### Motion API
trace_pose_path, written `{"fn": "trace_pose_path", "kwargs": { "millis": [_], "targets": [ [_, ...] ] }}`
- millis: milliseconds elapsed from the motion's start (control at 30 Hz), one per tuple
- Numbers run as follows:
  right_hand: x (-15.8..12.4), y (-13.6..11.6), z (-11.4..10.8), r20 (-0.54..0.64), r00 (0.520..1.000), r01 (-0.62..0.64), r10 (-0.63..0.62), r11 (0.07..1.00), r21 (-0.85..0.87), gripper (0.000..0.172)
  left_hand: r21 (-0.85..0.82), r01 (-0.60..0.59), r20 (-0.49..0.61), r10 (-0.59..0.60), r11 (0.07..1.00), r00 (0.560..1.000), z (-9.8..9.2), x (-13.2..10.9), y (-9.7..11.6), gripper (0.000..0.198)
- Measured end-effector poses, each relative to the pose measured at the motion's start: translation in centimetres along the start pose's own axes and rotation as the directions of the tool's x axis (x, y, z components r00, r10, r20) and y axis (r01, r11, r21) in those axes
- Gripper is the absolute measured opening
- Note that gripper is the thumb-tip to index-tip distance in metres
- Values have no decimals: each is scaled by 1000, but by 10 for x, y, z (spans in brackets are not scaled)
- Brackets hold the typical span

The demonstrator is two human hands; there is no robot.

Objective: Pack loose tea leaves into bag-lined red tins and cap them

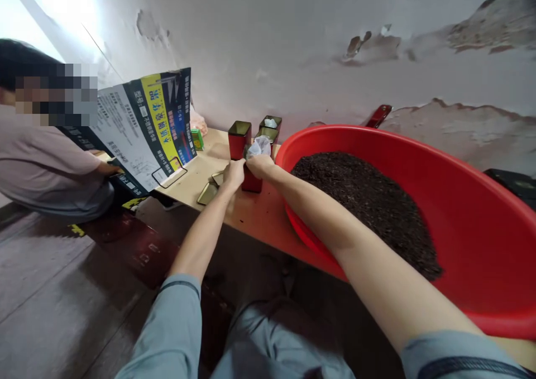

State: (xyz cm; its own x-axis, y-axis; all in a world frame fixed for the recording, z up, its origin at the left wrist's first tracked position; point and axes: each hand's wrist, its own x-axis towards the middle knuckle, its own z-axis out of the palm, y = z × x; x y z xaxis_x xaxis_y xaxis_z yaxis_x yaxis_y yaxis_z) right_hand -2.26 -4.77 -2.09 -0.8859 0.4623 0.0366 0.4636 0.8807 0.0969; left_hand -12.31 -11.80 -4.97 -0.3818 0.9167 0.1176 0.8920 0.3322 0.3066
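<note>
A red tin (252, 182) with straight sides stands on the wooden table, a crumpled clear plastic bag (262, 145) rising from its mouth. My left hand (234, 173) is closed at the tin's upper left side, with its fingertips partly hidden. Over the top of the tin, my right hand (260, 166) is closed on the bag. Behind them are two more open tins: one red tin (240, 144) at the left, and another tin (270, 126) with whitish plastic in it. Flat metal lids (208, 192) lie left of my left hand.
A large red tub (473, 222) holding dark, loose dried leaves (360, 200) fills the right side. At left, a printed cardboard panel (146, 128) stands between me and a seated person (46, 156). A small green box (196, 139) sits near the wall (268, 44).
</note>
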Motion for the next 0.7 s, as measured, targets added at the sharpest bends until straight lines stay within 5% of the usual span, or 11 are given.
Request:
{"fn": "trace_pose_path", "kwargs": {
  "millis": [167, 333, 433, 600, 700],
  "targets": [
    [-45, 2, -52, -212, 976, -63, 47, 996, -69, 35, 102, -102, -216, 122, 989, 969, -59, -25, 28, 31],
    [-150, 23, -101, -473, 871, -279, 137, 928, -245, 27, 10, -459, -382, 427, 888, 819, -99, -69, 99, 30],
    [-208, 50, -93, -524, 838, -382, 154, 851, -361, 17, 31, -657, -320, 630, 753, 707, -85, -65, 150, 32],
    [-261, 103, -46, -221, 855, -518, 469, 794, -318, 17, -10, -851, 13, 851, 526, 526, -28, -7, 236, 19],
    [-284, 136, -21, -130, 874, -486, 468, 845, -225, 33, -67, -886, 194, 877, 459, 439, 5, 17, 275, 19]
  ]
}}
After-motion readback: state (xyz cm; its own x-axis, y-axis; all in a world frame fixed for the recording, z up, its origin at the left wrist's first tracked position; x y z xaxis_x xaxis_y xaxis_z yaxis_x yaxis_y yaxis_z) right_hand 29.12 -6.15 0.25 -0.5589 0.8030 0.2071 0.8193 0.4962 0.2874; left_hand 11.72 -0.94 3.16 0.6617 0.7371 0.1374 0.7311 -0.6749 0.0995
